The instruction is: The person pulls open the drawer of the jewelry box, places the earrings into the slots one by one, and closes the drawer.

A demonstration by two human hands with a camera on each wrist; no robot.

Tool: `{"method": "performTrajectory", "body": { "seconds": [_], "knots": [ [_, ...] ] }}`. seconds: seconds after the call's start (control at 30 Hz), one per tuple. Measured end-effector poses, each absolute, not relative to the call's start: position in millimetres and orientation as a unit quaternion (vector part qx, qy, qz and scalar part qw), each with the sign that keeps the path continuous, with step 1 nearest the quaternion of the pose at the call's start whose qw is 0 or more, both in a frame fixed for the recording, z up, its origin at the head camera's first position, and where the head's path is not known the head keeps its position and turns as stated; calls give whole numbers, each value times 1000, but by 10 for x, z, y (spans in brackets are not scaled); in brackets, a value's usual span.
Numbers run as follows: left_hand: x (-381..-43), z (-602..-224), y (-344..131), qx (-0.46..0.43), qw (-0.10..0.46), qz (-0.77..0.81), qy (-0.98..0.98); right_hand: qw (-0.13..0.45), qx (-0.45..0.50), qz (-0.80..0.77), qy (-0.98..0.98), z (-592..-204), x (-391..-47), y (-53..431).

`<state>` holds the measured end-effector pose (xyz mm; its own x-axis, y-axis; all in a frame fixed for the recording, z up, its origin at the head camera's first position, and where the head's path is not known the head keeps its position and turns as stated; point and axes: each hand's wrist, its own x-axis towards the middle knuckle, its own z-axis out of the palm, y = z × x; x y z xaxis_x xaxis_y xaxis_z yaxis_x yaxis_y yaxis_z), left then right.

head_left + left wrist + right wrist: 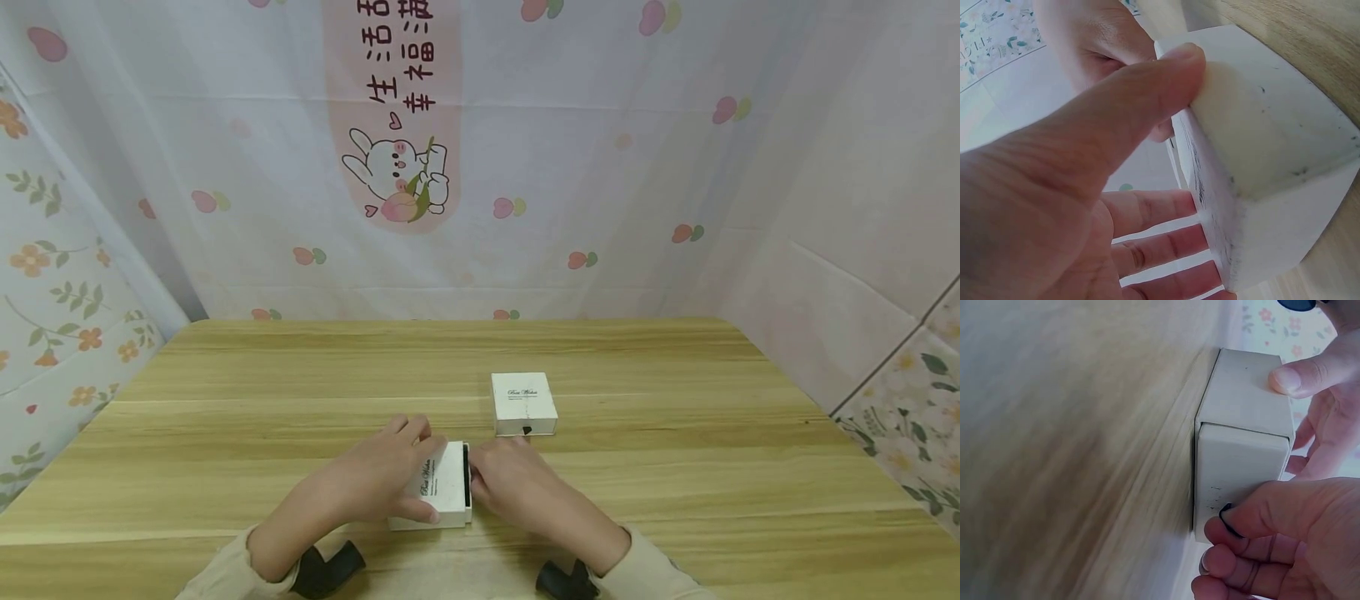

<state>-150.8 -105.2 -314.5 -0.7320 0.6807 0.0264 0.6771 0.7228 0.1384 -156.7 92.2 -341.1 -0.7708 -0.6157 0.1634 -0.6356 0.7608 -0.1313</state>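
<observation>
A white drawer box (pixel 450 487) with dark script on its lid lies on the table, its inner tray (pixel 1241 462) slid slightly out on the right side. A black strip of the interior shows at that gap in the head view. My left hand (pixel 386 475) holds the sleeve of this box, thumb (pixel 1166 75) on the near side wall and fingers across the top. With thumb and forefinger, my right hand (pixel 517 487) pinches a small black pull tab (pixel 1229 522) on the tray's front.
Another white box (pixel 523 400) with the same script and a black tab stands just beyond my right hand. The wooden table (pixel 645 375) reaches back to a printed cloth curtain (pixel 600 167). Black straps (pixel 326 571) sit at both wrists.
</observation>
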Motion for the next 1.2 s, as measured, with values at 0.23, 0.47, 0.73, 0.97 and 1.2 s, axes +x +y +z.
{"method": "performTrajectory", "body": {
  "seconds": [0.23,0.47,0.73,0.97,1.2],
  "knots": [
    [-1502,-3142,-1057,369,10,70,927,42,330,92,-938,-3400,-1569,886],
    [-1501,-3142,-1054,370,10,66,927,28,328,100,-939,-3397,-1574,863],
    [-1498,-3139,-1052,368,9,65,927,38,327,98,-939,-3407,-1568,854],
    [-1494,-3132,-1059,369,10,68,927,42,325,97,-940,-3404,-1567,851],
    [-1494,-3134,-1069,374,4,67,925,34,317,127,-939,-3388,-1575,877]
  ]
}}
